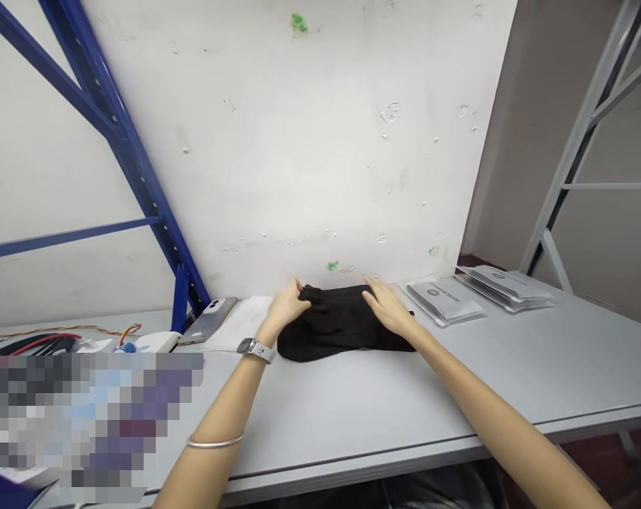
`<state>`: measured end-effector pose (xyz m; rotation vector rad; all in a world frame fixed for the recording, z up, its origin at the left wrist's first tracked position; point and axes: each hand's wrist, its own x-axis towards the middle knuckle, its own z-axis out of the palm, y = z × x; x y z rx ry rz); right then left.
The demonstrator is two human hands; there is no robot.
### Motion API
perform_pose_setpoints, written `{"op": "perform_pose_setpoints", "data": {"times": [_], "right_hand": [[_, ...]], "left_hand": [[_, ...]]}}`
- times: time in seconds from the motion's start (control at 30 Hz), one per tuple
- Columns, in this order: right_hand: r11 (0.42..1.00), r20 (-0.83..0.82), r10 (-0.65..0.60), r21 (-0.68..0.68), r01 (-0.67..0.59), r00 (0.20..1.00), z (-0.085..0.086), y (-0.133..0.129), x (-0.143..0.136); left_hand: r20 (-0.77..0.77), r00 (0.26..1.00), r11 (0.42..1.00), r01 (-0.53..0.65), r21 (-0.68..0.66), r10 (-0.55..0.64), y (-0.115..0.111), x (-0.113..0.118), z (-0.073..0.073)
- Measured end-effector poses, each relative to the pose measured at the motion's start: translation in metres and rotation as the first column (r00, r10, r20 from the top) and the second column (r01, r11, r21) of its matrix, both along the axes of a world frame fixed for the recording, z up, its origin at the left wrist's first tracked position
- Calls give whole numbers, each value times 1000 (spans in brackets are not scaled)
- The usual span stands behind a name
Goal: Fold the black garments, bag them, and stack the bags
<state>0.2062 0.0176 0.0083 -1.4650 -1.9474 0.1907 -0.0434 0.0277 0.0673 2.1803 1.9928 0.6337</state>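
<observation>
A piece of folded black cloth (341, 322) lies on the grey table near the white wall; its exact kind is not clear. My left hand (289, 305) is at its upper left corner, thumb and fingers closed on the gathered edge. My right hand (389, 307) rests over the right part of the cloth, fingers stretched out toward its far edge. A watch with a light strap is on my left wrist, and a thin bangle sits farther up that forearm.
Flat printed packets (444, 300) lie right of the cloth, with a stack of similar packets (508, 286) beyond. At left are a phone (208, 319), a white sheet (240, 325), cables (49, 344) and a blue rack post (140, 170). A blurred patch hides the lower left.
</observation>
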Motion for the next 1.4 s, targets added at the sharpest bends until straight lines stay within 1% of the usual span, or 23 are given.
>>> {"op": "perform_pose_setpoints", "data": {"times": [0.07,0.13,0.17,0.23,0.3,0.37,0.43,0.5,0.57,0.6,0.67,0.73,0.77,0.8,0.9,0.97,1.03,1.13,1.23,1.3,1.33,1.37,1.4], "right_hand": [[996,-56,-54,66,57,997,1,4,5],[991,-84,-79,103,87,993,0,7,7],[989,-89,-83,112,93,993,0,7,7],[989,-86,-83,115,93,993,-1,6,6],[991,-71,-80,103,87,994,-1,4,3],[993,-49,-80,82,83,996,-2,2,0],[995,-26,-77,64,79,997,-2,0,-3],[996,-10,-73,56,73,997,-2,-1,-4],[996,-7,-74,50,75,997,-2,-2,-4],[996,-11,-75,50,75,997,-2,-1,-4],[995,-24,-76,61,77,997,-1,0,-3],[994,-37,-74,72,77,997,-1,1,-2],[995,-43,-73,72,76,996,-1,1,-2],[995,-46,-71,67,74,996,-1,1,-3],[997,-41,-56,46,58,998,-2,0,-5],[999,-31,-36,28,37,999,-4,-1,-8],[1000,-17,2,-8,-2,1000,-6,-3,-12],[992,3,106,-75,-105,994,-5,-9,-23],[964,13,231,-136,-227,973,2,-17,-37],[937,47,317,-168,-305,947,7,-20,-49],[923,74,358,-181,-340,931,9,-21,-56],[910,105,392,-192,-368,914,9,-21,-62],[900,135,416,-202,-386,899,8,-20,-69]], "left_hand": [[-115,991,998,-61,12,62,0,-8,17],[-208,973,995,-95,34,101,-2,-5,29],[-246,963,994,-98,47,107,-3,0,33],[-302,949,995,-73,72,91,-7,17,33],[-328,943,995,-25,92,54,-10,40,25],[-337,941,993,35,110,5,-11,64,13],[-335,940,992,93,89,-58,-11,84,-1],[-282,944,984,179,1,-172,-9,95,-11],[-176,939,956,287,-68,-295,-6,96,-17],[-127,931,939,337,-69,-343,-3,93,-18],[-73,912,915,404,-4,-403,1,81,-20],[-75,901,900,431,60,-426,6,66,-25],[-83,901,900,432,55,-427,8,59,-29],[-91,901,904,427,20,-423,9,52,-35],[-105,910,909,383,-165,-402,10,42,-58],[-110,914,907,363,-212,-391,8,42,-71],[-105,914,907,364,-214,-391,6,44,-76],[-47,909,892,396,-219,-415,6,41,-70],[-13,929,922,366,-123,-371,10,19,-54],[-63,962,964,263,-31,-265,13,-5,-43],[-109,976,982,189,8,-187,15,-18,-38],[-163,985,998,64,25,-59,15,-31,-35],[-177,984,999,-5,39,12,16,-44,-33]]}}
